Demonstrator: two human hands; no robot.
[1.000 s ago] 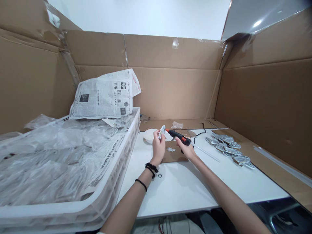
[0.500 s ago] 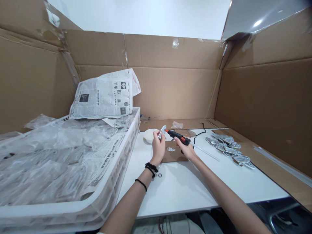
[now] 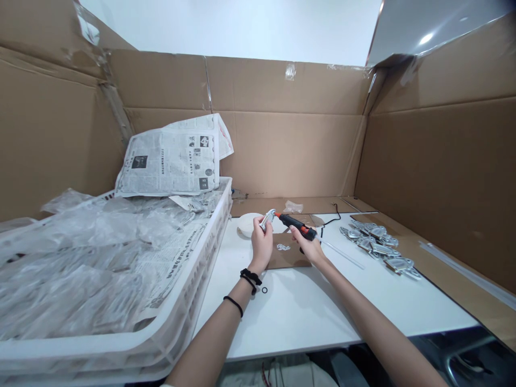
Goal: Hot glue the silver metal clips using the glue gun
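My left hand (image 3: 262,244) is closed around a small white-and-silver piece (image 3: 267,219), whose exact kind I cannot make out. In my right hand (image 3: 308,244) is a black hot glue gun (image 3: 297,222) with an orange nozzle, pointing left. Its nozzle tip is at the right side of the held piece, touching or very near it. A clear glue stick (image 3: 342,253) sticks out of the gun's back end. Below the hands lies a brown cardboard piece (image 3: 288,259) with a little heap of small white rings (image 3: 283,247) on it.
At right lies a pile of similar white-and-silver pieces (image 3: 377,242). A white round dish (image 3: 244,226) sits behind my left hand. On the left stands a white plastic crate (image 3: 217,242) holding plastic bags and newspaper (image 3: 173,156). A black ring (image 3: 264,290) lies nearby. Cardboard walls (image 3: 290,150) enclose the table.
The glue gun and my right hand have shifted very slightly to the right. The held piece has tilted a little in my left hand.
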